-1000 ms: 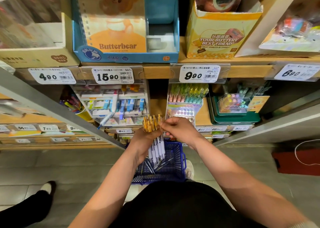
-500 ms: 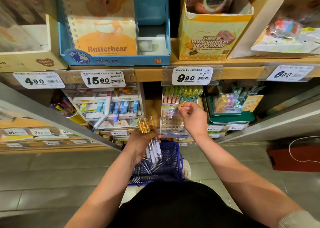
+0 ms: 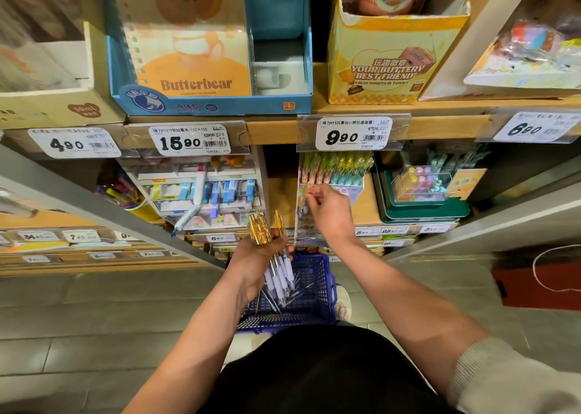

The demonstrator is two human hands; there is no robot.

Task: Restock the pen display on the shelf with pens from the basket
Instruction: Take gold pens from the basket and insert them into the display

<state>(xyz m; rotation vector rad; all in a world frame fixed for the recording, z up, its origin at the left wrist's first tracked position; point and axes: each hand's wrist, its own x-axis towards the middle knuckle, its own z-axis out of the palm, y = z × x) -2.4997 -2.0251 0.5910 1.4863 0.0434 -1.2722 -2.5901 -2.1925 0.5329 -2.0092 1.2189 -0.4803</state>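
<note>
Left hand [image 3: 254, 262] clenched round a bunch of gold-capped pens [image 3: 259, 229], just below the display [image 3: 303, 225] and to its left. Right hand [image 3: 330, 215] pinching one pen [image 3: 308, 189], gold end up, against the display's left edge. Now up at that edge, no longer down at the bunch as a second ago. Points to a fresh pen heading for a slot, probably not yet seated. Leaves plenty to place: those in the fist, more in the basket [image 3: 327, 275] below the display.
</note>
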